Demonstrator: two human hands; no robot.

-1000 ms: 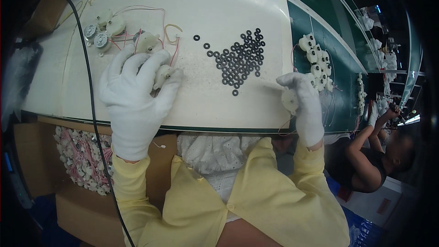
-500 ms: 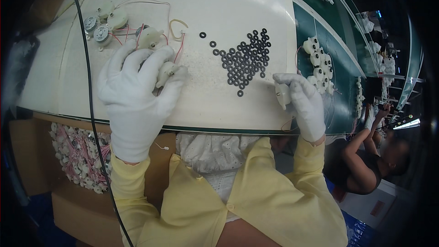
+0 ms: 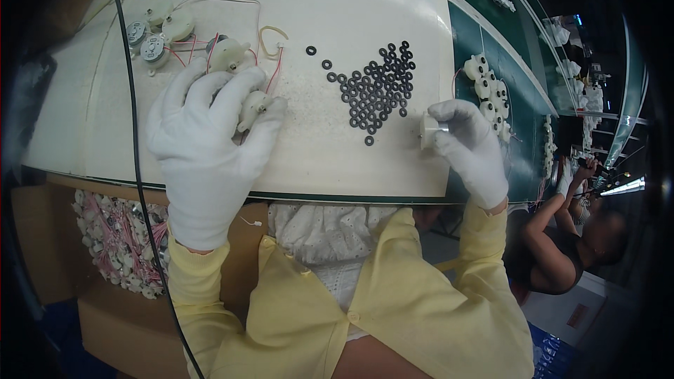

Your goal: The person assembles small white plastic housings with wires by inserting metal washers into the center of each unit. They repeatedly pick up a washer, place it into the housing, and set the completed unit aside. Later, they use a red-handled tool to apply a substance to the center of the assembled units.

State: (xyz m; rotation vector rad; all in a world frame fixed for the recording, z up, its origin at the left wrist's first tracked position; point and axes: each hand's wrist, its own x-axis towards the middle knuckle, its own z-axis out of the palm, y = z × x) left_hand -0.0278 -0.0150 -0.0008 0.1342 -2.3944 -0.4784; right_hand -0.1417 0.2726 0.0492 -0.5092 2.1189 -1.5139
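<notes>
Both my hands wear white gloves. My left hand [image 3: 203, 126] rests on the white tabletop with its thumb and fingers closed round a small motor with a cream plastic cover [image 3: 254, 107]. Just past its fingertips lies another cream-covered motor [image 3: 228, 55] with thin red and white wires. Over the right part of the tabletop, my right hand [image 3: 474, 142] pinches a third motor [image 3: 427, 132], turned on edge so that a strip of its silver casing shows. Many black rubber rings [image 3: 382, 91] lie spread between the hands.
More motors [image 3: 153, 49] lie at the far left near a tan rubber band [image 3: 265, 45]. Motors with black rings [image 3: 495, 98] stand on the green surface at right. A black cable [image 3: 137, 133] crosses the left side, above a cardboard box of wired motors [image 3: 123, 245]. Another person [image 3: 554, 245] sits at right.
My right hand has shifted slightly right and turned its motor on edge, bringing the silver casing into sight. My left hand has barely moved and keeps its hold.
</notes>
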